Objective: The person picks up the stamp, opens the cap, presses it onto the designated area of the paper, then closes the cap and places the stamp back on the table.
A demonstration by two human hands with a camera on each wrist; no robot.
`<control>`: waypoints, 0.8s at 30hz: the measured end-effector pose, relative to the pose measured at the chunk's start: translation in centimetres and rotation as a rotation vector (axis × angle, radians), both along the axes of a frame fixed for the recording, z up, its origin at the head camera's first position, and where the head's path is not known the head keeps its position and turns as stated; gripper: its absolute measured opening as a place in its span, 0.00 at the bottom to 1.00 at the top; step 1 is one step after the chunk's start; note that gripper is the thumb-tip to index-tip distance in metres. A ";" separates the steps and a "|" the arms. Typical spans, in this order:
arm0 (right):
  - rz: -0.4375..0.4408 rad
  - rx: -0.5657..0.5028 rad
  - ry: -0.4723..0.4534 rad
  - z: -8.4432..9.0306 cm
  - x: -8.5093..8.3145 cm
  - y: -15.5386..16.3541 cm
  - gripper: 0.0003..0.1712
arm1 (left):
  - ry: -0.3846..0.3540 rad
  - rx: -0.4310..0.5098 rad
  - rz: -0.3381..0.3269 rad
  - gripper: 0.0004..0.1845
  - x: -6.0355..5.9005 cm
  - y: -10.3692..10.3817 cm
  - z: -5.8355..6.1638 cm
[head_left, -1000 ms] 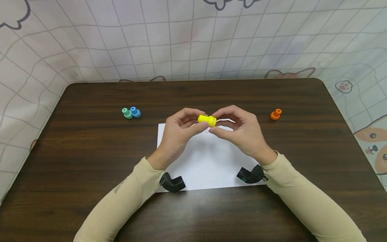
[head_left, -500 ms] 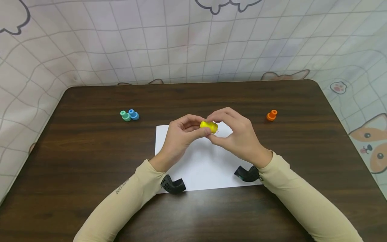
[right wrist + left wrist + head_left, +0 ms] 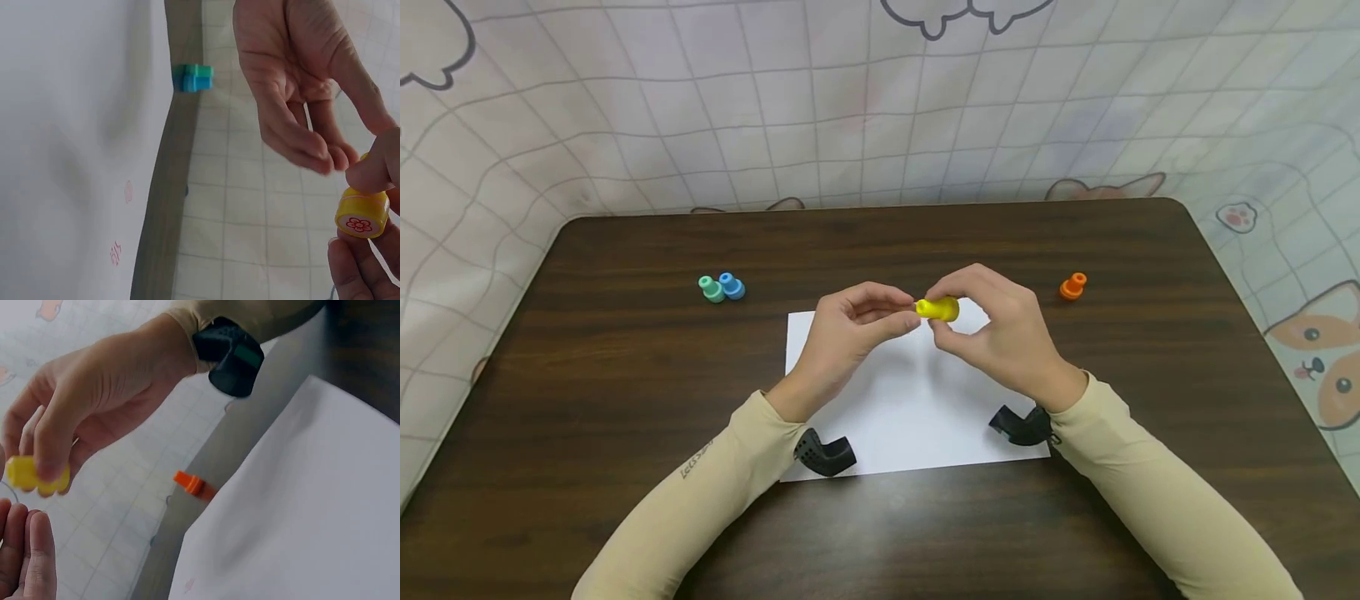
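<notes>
Pinched only at the fingertips of the right hand [image 3: 1000, 333] above the paper [image 3: 910, 408], the yellow stamp [image 3: 942, 309] may slip and smudge it, since the left hand [image 3: 842, 342], fingers relaxed, holds nothing.

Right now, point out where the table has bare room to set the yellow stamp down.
Bare wood lies between the blue stamp and the paper, also between paper and orange stamp. It is crowded over the paper's far edge, where the right hand pinches the yellow stamp beside the left hand.
</notes>
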State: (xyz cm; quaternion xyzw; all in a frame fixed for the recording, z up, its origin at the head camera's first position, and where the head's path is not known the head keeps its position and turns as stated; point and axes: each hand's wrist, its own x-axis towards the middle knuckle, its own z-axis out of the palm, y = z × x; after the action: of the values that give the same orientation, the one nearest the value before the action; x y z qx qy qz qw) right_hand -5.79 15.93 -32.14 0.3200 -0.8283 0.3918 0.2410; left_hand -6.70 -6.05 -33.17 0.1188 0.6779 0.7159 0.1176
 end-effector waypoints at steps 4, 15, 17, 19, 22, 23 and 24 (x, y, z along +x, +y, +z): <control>-0.057 -0.007 -0.025 0.2 -0.1 1.4 0.18 | 0.083 -0.041 0.039 0.12 -0.6 -1.2 0.4; -0.142 -0.149 -0.133 1.0 -0.6 6.0 0.21 | 0.186 -0.028 0.189 0.09 -2.7 -7.2 1.4; -0.177 -0.167 -0.143 0.9 -0.6 7.0 0.21 | 0.196 -0.002 0.215 0.10 -3.1 -8.5 1.4; -0.207 -0.197 -0.157 0.8 -0.7 8.0 0.20 | 0.208 0.022 0.246 0.10 -3.5 -9.6 1.5; -0.237 -0.263 -0.178 0.7 -0.9 9.6 0.20 | 0.223 0.053 0.291 0.11 -3.9 -11.3 1.7; -0.245 -0.284 -0.182 0.6 -0.9 10.1 0.19 | 0.224 0.062 0.306 0.11 -4.0 -11.8 1.8; -0.259 -0.299 -0.188 0.6 -0.9 10.7 0.19 | 0.223 0.071 0.321 0.11 -4.1 -12.3 1.9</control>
State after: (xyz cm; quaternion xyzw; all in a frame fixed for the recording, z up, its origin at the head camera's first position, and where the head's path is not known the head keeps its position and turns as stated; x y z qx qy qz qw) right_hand -6.68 26.61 -31.59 0.1336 -0.8140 0.5042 0.2557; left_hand -10.81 -18.34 -31.29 0.0919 0.6714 0.7312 -0.0780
